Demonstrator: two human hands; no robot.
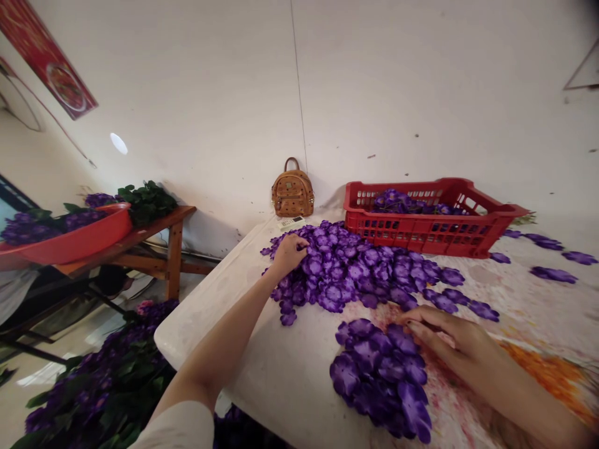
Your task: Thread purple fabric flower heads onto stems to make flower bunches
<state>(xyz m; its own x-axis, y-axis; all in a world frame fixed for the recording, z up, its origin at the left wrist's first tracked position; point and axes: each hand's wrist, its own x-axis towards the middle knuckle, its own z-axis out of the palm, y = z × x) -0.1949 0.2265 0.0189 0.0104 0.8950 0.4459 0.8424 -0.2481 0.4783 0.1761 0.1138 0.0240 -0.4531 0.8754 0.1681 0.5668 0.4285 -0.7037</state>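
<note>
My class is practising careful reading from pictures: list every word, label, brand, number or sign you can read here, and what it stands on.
No text can be read.
Red poster: any lettering too blurred.
Brown backpack: front plate too small.
Pale device before it: any markings too small.

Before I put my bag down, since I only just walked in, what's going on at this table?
A person is handling purple fabric-like petals with bare hands. The left hand is at the left part of the large petal pile; the right hand is at the edge of a smaller cluster nearer the person. Whether either hand grips a petal is hard to tell. Behind the large pile, a red crate holds more purple pieces, and a brown backpack stands by the wall.
</note>
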